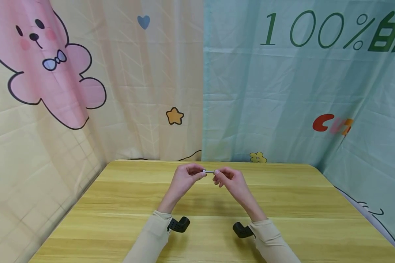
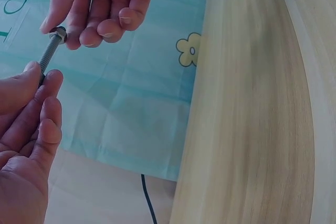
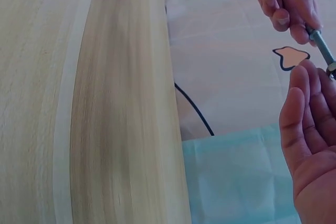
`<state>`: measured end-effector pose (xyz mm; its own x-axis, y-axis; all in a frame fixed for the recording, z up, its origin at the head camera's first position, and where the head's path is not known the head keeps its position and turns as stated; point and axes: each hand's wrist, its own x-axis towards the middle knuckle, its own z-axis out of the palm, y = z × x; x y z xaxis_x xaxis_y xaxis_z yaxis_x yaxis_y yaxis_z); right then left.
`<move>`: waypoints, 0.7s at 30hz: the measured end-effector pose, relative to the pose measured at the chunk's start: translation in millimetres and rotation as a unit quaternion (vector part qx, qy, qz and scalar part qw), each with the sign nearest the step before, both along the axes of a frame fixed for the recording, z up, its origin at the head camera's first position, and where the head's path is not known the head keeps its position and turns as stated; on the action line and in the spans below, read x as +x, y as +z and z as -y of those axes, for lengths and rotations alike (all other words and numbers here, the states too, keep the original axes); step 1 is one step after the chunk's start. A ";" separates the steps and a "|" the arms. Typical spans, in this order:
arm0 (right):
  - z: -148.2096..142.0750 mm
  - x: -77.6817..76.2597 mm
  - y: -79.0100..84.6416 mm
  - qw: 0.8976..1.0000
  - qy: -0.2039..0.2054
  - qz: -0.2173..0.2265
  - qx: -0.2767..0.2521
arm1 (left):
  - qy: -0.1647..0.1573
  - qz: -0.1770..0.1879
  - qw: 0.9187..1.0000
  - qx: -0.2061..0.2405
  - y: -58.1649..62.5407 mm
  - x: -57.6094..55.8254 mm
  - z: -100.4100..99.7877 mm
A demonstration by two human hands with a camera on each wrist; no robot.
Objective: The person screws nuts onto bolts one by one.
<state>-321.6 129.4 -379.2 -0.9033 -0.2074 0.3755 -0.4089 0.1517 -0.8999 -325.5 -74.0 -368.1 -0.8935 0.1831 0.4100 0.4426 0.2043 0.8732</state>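
A small metal bolt point(image 2: 49, 55) with a threaded shank is held level between the two hands, raised over the table. My left hand point(image 1: 187, 177) pinches one end of it between thumb and forefinger. At the opposite end sits a hexagonal nut point(image 2: 60, 35), which my right hand point(image 1: 231, 180) pinches with thumb and forefinger. The right hand's other fingers are loosely bent beneath, as the left wrist view shows. Fingertips partly hide both ends of the bolt.
The wooden table point(image 1: 118, 204) spreads under both forearms. Behind it hang a cream curtain point(image 1: 145, 91) and a light blue curtain point(image 1: 237, 91) with printed figures. Each wrist wears a black camera mount, one on the left point(image 1: 180, 224) and one on the right point(image 1: 242, 230).
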 end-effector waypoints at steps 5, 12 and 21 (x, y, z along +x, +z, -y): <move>1.4 3.0 5.0 1.000 -0.002 0.016 -0.001 | -0.001 -0.001 1.000 0.000 0.1 0.3 0.1; 3.2 21.9 25.3 0.999 0.026 -0.025 0.009 | -0.001 -0.007 1.000 0.005 1.0 0.5 1.6; -1.9 2.9 3.1 0.998 0.043 -0.045 0.000 | -0.004 -0.007 1.000 0.008 0.4 0.3 1.2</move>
<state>-318.7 131.3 -376.2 -0.8455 -0.2822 0.4533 -0.4986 0.1135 -0.8594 -325.3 -75.3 -367.7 -0.8860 0.1831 0.4261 0.4568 0.1868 0.8697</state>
